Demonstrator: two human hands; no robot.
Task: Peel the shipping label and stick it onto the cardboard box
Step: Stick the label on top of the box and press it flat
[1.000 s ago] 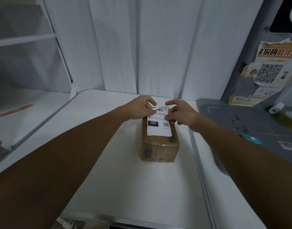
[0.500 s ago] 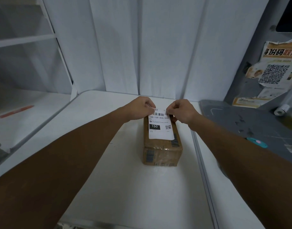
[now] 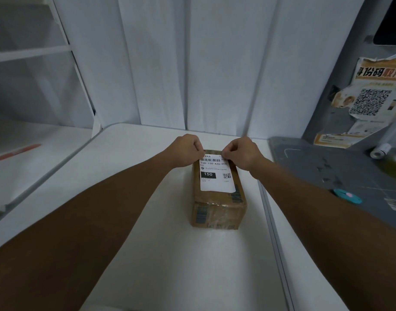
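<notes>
Pinching the far corners of the shipping label [image 3: 217, 173], I have both hands curled into loose fists at the far end of the cardboard box [image 3: 218, 198]. My left hand [image 3: 187, 151] has thumb and forefinger closed on the label's far left corner, and my right hand [image 3: 241, 152] is closed the same way on the far right corner. The label lies flat along the box's top face, its near edge smooth against the cardboard. It is white, with a barcode at the far end, the code 150-150-A26-050 beneath it, a black block reading 150 and a small QR code. The box is brown, wrapped in glossy clear tape, with printed barcodes on its near face and right edge, and it stands on the white table [image 3: 147, 254] between my forearms. My knuckles hide the fingertips, so I cannot tell whether the far edge of the label is pressed down or lifted. The smaller print on the label is too fine to read.
</notes>
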